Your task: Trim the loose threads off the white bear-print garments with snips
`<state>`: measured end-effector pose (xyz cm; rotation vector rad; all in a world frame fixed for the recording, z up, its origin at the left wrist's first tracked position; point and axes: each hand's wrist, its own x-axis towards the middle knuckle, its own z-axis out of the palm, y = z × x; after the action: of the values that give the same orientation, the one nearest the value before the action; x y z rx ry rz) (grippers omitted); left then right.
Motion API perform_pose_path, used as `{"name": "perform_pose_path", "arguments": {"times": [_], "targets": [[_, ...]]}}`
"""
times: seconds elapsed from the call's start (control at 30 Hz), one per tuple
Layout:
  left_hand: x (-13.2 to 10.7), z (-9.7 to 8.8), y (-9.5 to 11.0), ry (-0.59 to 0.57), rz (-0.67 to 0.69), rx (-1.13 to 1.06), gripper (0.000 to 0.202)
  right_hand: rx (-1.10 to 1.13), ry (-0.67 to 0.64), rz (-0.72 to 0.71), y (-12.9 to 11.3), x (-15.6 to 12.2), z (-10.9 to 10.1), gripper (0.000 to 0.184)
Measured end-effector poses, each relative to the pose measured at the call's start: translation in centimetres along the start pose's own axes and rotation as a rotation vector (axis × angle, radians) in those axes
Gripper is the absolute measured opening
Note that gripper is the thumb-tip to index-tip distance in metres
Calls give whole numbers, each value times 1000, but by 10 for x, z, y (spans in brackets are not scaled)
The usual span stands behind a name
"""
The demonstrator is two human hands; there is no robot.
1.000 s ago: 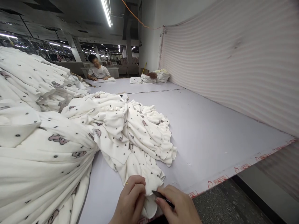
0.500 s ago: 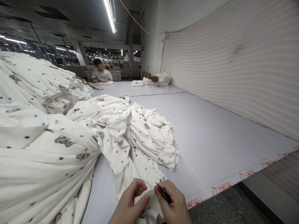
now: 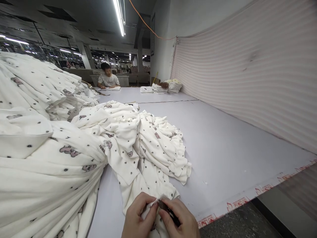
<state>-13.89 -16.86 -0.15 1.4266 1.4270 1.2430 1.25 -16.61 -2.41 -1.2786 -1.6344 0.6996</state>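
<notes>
At the table's near edge my left hand [image 3: 139,215] pinches a fold of white fabric [image 3: 148,178] printed with small dark dots and brownish animal figures. My right hand [image 3: 180,216] is closed on small black thread snips [image 3: 169,211], whose tip meets the pinched fold beside my left fingertips. The part of the fabric under my palms is hidden. From my hands the cloth runs back into a gathered heap [image 3: 160,142] on the table.
A large pile of the same printed fabric [image 3: 29,82] fills the left side. The pale table [image 3: 223,158] stretches to the right, with red-printed tape along its edge. Folded stacks [image 3: 173,86] lie at the far end, where another person [image 3: 108,79] sits. A striped pink sheet [image 3: 242,72] hangs at right.
The snips' tip has come left against the fabric, and my hands have drawn closer together. The fabric heap stays in place; the view has shifted slightly.
</notes>
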Motion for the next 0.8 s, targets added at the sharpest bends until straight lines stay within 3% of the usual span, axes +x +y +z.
{"name": "perform_pose_path", "arguments": {"times": [0.33, 0.4, 0.5, 0.57, 0.67, 0.73, 0.8], "targets": [[-1, 6, -10, -32, 93, 98, 17, 117, 5, 43, 6, 3, 1, 23], [3, -3, -10, -6, 80, 8, 16, 182, 24, 133, 14, 3, -2, 23], [18, -33, -8, 70, -56, -313, 18, 167, 67, 318, 32, 7, -10, 32], [30, -51, -4, 15, -161, -381, 19, 36, 38, 360, 45, 14, -16, 35], [40, -46, 0, -247, -123, 59, 12, -95, -47, 319, 56, 28, -18, 13], [40, -24, -4, -384, -22, 414, 29, -76, -68, 300, 58, 35, -16, 14], [39, 1, -11, -437, 34, 589, 36, -31, -71, 298, 57, 39, -13, 21]]}}
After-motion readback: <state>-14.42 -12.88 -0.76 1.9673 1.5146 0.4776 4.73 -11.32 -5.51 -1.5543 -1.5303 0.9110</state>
